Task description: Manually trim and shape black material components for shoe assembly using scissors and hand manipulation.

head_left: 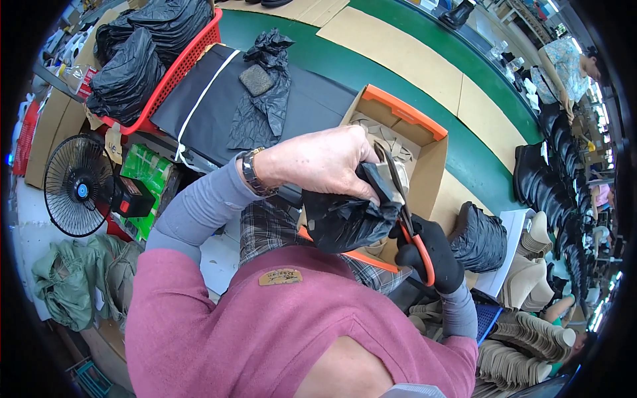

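My bare left hand (325,159), with a watch at the wrist, pinches the upper edge of a crumpled black plastic bag (342,222). The bag hangs in front of my body, over a cardboard box. A pair of scissors (423,257) with orange handles is held in my black-gloved right hand (436,255). Its blades point up and away, beside my left fingertips and along the bag's right edge. I cannot tell whether the blades touch the plastic. The open cardboard box (432,174), with an orange rim, has crumpled pale paper in it.
Left of the box, a red basket (186,73) holds black plastic-wrapped bundles. Crumpled black plastic (265,109) and a grey block (256,79) lie on black sheeting. A small fan (79,186) stands at left. Another wrapped bundle (478,239) and stacked beige insoles (524,338) are at right.
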Motion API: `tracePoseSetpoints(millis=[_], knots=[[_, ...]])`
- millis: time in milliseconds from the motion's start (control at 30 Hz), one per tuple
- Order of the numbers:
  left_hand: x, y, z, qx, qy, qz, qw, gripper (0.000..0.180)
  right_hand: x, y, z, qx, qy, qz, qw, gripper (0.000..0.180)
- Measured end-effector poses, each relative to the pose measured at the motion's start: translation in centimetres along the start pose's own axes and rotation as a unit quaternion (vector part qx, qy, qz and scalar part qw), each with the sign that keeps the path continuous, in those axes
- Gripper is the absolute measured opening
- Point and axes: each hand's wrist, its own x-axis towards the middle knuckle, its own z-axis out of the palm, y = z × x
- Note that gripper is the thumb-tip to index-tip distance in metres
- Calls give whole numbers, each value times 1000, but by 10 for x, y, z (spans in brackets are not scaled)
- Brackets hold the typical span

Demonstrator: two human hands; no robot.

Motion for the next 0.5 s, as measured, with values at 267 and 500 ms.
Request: tracePoseSetpoints(millis=[267,500], knots=[[3,3,1,-18,-26,59,998,27,4,-6,-1,5,-19,-4,1000,77],[2,2,1,-19,-27,51,998,27,1,-15,4,-18,24,18,999,44]])
